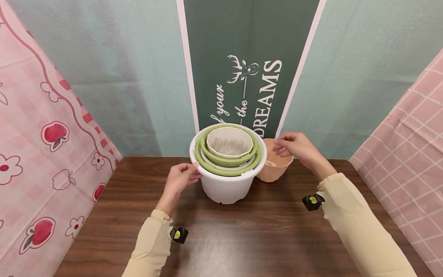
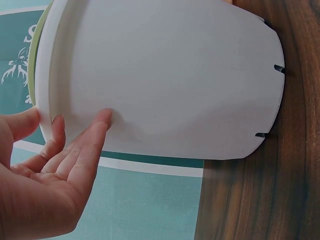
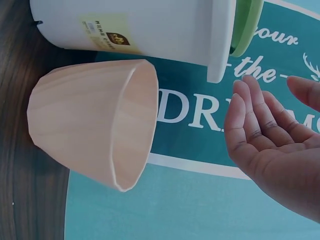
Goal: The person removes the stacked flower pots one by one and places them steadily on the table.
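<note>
My left hand (image 1: 181,179) pinches the left rim of the white pot (image 1: 226,189), far on the table (image 1: 242,234); my right hand (image 1: 299,149), loosely curled around nothing, hovers above the peach pot (image 1: 271,175), right.

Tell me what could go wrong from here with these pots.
The left hand holds the white pot at one side of the rim only, so a pull might tilt it and shift the nested pots inside. The peach pot stands close beside it and could be knocked if it slides. The right hand, above the peach pot's opening, might bump its rim.
</note>
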### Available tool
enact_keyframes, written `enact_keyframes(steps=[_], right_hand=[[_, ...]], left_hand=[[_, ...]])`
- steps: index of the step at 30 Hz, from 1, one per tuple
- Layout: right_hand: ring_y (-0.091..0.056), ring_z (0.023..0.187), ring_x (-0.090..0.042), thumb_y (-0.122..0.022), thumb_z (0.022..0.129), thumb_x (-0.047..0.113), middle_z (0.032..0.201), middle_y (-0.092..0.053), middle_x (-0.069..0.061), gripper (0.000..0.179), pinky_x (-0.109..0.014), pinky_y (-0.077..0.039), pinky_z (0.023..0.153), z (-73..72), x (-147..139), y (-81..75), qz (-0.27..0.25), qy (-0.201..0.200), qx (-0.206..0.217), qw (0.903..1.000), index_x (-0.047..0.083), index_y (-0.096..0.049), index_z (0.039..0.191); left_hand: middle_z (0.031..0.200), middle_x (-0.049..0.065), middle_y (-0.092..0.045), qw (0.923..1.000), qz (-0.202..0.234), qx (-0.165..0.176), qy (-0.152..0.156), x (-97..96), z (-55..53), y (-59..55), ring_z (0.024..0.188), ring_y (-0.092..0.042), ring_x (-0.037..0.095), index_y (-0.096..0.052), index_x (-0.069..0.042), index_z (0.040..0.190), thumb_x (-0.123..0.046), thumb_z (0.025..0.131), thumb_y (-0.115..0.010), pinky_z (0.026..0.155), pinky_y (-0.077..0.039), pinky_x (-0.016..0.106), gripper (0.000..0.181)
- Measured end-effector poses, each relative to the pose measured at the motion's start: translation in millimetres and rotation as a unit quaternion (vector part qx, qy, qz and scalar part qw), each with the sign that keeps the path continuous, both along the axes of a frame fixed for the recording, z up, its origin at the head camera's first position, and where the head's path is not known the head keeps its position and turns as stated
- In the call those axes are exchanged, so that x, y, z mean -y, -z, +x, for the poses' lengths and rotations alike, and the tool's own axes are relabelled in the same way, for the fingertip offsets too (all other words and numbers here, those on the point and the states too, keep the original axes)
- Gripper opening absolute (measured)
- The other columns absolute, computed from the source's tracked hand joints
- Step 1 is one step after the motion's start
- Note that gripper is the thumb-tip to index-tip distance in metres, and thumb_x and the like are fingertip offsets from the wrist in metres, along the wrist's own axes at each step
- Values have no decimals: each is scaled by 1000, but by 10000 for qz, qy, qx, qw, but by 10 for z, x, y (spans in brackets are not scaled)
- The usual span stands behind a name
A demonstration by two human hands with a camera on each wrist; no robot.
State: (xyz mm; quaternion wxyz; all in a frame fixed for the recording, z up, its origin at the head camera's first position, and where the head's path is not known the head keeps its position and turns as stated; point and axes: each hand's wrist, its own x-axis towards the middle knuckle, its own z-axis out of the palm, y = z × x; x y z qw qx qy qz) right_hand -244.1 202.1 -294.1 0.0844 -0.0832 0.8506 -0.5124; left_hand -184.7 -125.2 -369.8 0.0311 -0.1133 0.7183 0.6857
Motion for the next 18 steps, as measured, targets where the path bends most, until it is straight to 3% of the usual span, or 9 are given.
enact_keyframes(steps=[18], right_hand=[[-63, 72, -15, -52, 93, 13, 93, -64, -19, 33, -27, -55, 67, -23, 137, -101, -55, -239, -14, 9997, -15, -51, 110]], left_hand=[[91, 19, -66, 10000, 28, 25, 12, 0, -3, -5, 84, -66, 22, -59, 5, 97, -18, 92, -57, 75, -54, 32, 24]])
